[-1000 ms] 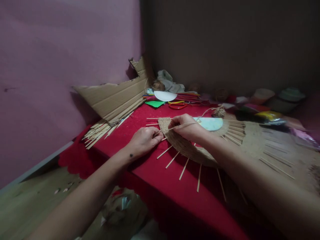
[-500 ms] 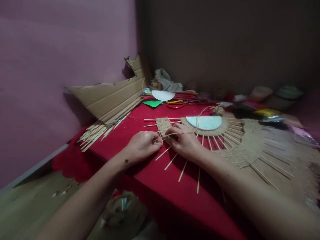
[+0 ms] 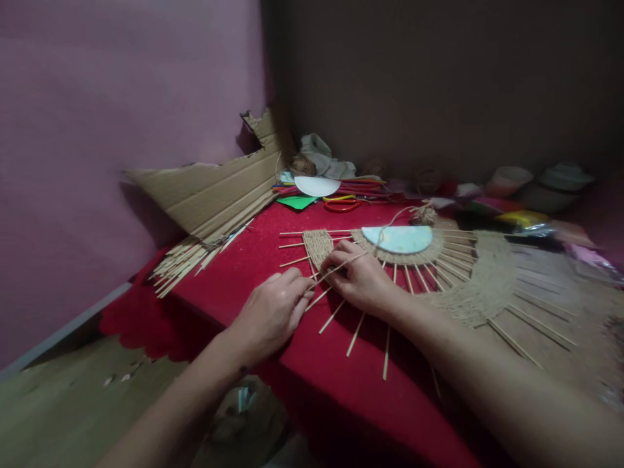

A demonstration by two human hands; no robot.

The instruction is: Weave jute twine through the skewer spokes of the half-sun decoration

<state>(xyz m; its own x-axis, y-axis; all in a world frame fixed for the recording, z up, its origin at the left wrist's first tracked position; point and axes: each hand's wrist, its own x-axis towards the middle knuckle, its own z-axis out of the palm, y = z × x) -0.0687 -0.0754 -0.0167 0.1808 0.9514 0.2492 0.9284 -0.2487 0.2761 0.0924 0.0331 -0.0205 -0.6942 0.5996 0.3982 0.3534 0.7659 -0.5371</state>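
Both hands, left hand (image 3: pixel 273 312) and right hand (image 3: pixel 358 276), pinch jute twine (image 3: pixel 341 263) taut over the woven stick fan (image 3: pixel 463 279).

Our left hand (image 3: pixel 271 314) lies back-up, fingers curled together with the tips pinched toward the right. Our right hand (image 3: pixel 359 277) rests palm-down just beyond it, fingers bent, nearly meeting the left fingertips. Both bare forearms reach in from the lower edge, converging.

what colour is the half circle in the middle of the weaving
Pale blue half circle, clearest in the head view.
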